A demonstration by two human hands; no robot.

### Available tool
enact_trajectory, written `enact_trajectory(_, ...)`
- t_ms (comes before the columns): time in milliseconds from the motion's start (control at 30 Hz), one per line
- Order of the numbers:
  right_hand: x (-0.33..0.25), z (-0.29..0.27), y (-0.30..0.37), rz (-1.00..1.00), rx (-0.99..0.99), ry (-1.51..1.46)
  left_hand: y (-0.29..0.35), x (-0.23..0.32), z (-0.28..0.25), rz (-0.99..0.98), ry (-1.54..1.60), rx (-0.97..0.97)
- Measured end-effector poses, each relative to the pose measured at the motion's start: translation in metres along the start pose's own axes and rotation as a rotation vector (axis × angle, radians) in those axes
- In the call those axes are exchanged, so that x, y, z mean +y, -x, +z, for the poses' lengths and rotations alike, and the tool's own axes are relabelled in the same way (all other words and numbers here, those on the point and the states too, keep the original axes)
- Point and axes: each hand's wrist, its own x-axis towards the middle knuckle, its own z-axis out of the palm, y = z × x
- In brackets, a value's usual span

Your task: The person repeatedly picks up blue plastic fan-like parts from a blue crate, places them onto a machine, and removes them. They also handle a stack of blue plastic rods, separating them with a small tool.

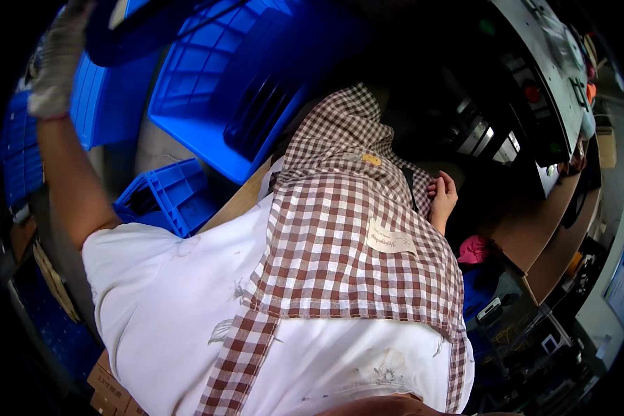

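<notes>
My left hand [57, 61] wears a grey work glove and is raised at the upper left. Its fingers close on the rim of a dark blue plastic crate [128, 31] held up there. My right hand [442, 200] is bare and hangs at my side, fingers curled in. It sits against the edge of my brown and white checked apron [340, 229], and I see nothing in it. The apron covers a white shirt [166, 291] that fills the middle of the view.
A large blue ribbed crate [222, 76] lies tilted beside the raised one. A smaller blue crate [166, 197] stands lower left. Cardboard boxes [107, 388] are at the bottom left, and a machine with a grey panel [541, 62] is on the right. Pink cloth [473, 249] lies by brown cartons [534, 236].
</notes>
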Motion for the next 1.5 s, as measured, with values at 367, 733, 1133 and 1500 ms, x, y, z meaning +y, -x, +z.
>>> enact_trajectory(367,-0.009,0.035,0.009,0.134,-0.124,0.031,0.26,-0.075,0.251,-1.11,-0.094,-0.317)
enact_trajectory(733,-0.076,0.015,0.02,0.033,-0.164,0.12,0.069,-0.013,0.18,-0.578,0.091,-0.044)
enact_trajectory(1133,-0.317,-0.117,0.04,-0.464,0.312,0.352,-0.226,-0.055,0.293,-0.589,-0.499,-0.94)
enact_trajectory(1500,-0.36,-0.32,-0.14,-0.359,0.52,0.411,-0.188,-0.158,0.304,-0.853,-0.598,-0.935)
